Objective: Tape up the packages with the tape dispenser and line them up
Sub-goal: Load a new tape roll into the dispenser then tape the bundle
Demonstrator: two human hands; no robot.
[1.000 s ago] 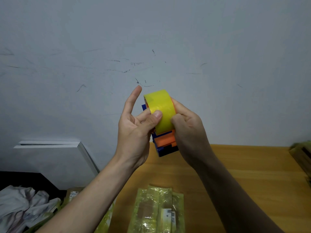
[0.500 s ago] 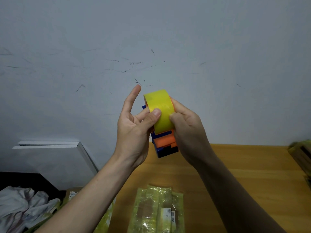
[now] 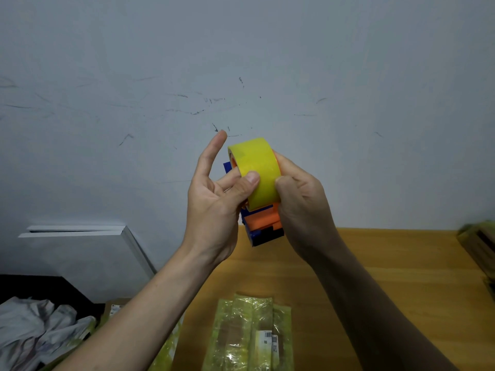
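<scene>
I hold a tape dispenser (image 3: 263,223), blue and orange with a yellow tape roll (image 3: 255,167) on top, raised in front of the wall. My right hand (image 3: 302,202) grips its body from the right side. My left hand (image 3: 217,199) pinches the roll, thumb on its yellow face and fingers behind it, index finger pointing up. Below, a package (image 3: 250,336) wrapped in yellowish tape with a white label lies flat on the wooden table (image 3: 388,277).
Another taped package (image 3: 166,352) lies at the table's left edge, mostly hidden by my left forearm. Stacked taped packages (image 3: 479,245) sit at the right edge. A white panel (image 3: 80,253) leans on the wall at left, crumpled white cloth (image 3: 29,328) below it.
My left thumb has slid slightly along the yellow roll's face. The dispenser and my right hand stay almost where they were.
</scene>
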